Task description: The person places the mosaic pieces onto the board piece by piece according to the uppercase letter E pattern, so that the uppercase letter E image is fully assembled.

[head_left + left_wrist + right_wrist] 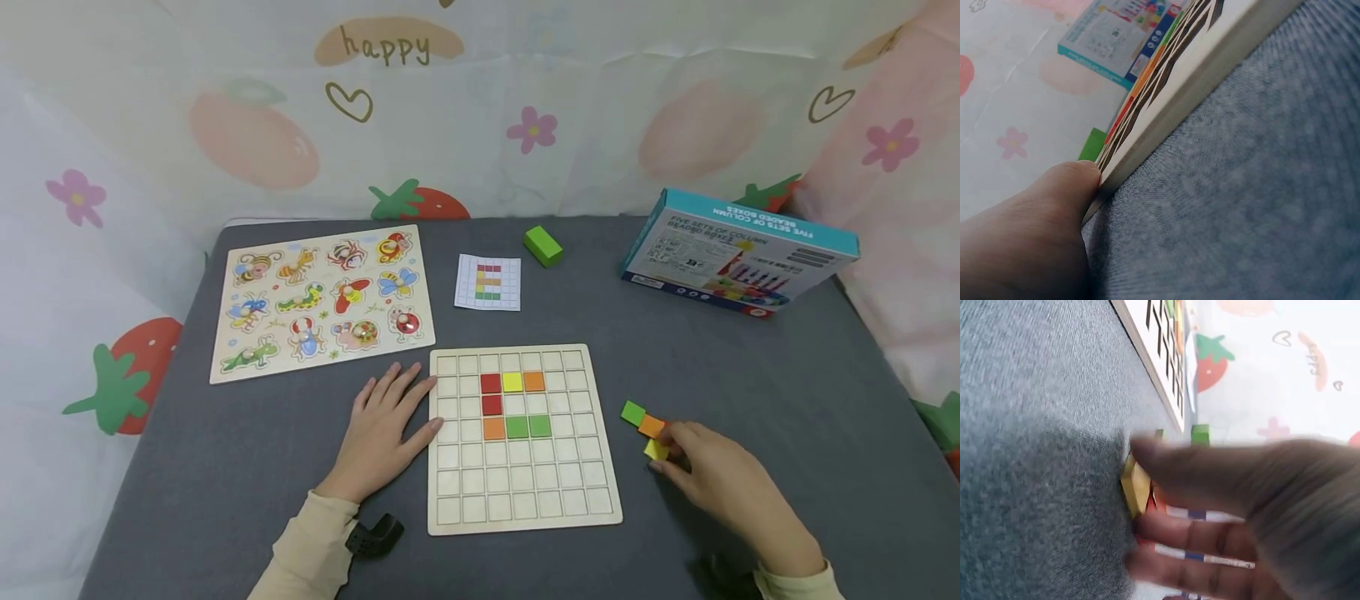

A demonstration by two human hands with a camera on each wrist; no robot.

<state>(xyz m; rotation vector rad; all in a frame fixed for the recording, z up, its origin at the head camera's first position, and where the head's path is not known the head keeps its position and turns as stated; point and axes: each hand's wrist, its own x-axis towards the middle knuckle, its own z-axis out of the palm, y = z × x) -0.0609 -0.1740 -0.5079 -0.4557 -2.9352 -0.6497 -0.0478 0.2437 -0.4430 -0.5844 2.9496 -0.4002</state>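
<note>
A wooden grid board (525,482) lies flat, with red, yellow, orange and green square tiles in some cells. My left hand (386,425) rests at its left edge, fingers spread; in the left wrist view the thumb (1063,184) touches the board's side. Right of the board lie a green tile (633,412), an orange tile (651,426) and a yellow tile (656,450). Over this group is my right hand (720,479), thumb and fingers apart around the yellow tile. In the right wrist view the hand is blurred, and some red shows beside the yellow tile (1137,487).
A small pattern card (487,296) lies behind the board, near a green block (543,247). Left of it is an insect puzzle board (322,304). At the back right stands a blue and white box (738,254). A printed cloth hangs behind the table.
</note>
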